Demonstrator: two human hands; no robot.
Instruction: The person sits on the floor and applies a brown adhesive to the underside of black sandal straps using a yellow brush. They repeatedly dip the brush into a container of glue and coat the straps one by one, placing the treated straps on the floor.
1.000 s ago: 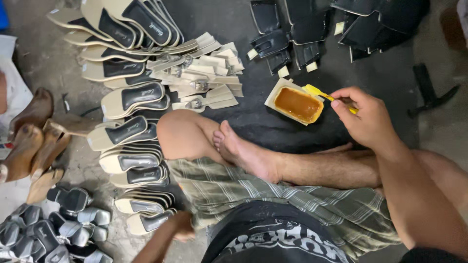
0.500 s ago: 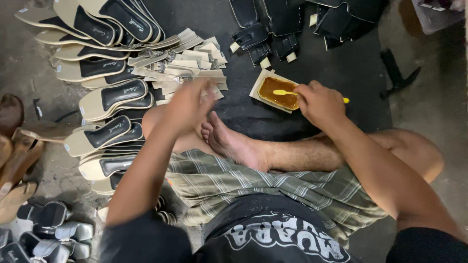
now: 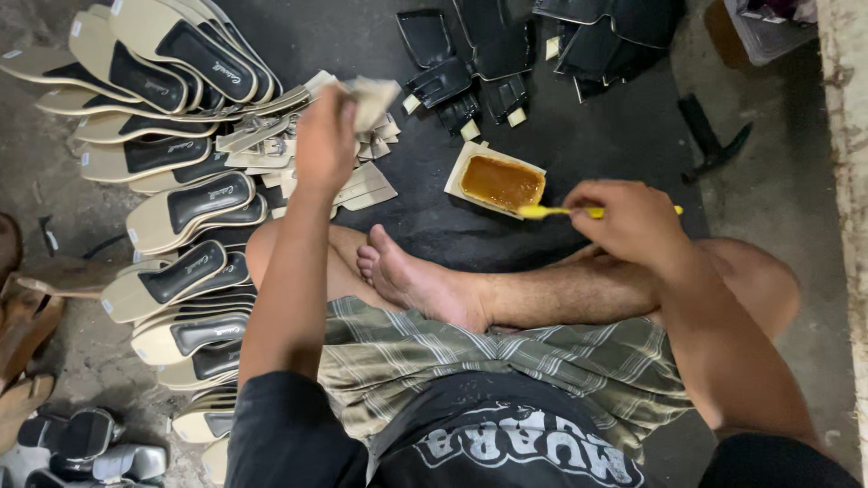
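My left hand [image 3: 325, 137] is raised over a pile of beige sandal straps [image 3: 357, 172] and grips one beige strap piece [image 3: 372, 98]. My right hand [image 3: 628, 220] holds a yellow brush [image 3: 551, 212] whose tip rests at the edge of a small rectangular tray of brown glue [image 3: 500, 181]. I sit cross-legged on a dark mat, my bare foot [image 3: 411, 280] in front of me.
Rows of beige and black sandal soles [image 3: 181, 208] fan out on the left. Black upper pieces [image 3: 488, 63] lie at the top. A hammer [image 3: 710, 136] lies at the right. Brown heels [image 3: 23, 325] and grey parts [image 3: 81, 443] sit at the lower left.
My left hand rose from my lap to the strap pile and picked up a beige strap. My right hand drew the brush back from inside the glue tray to its edge.
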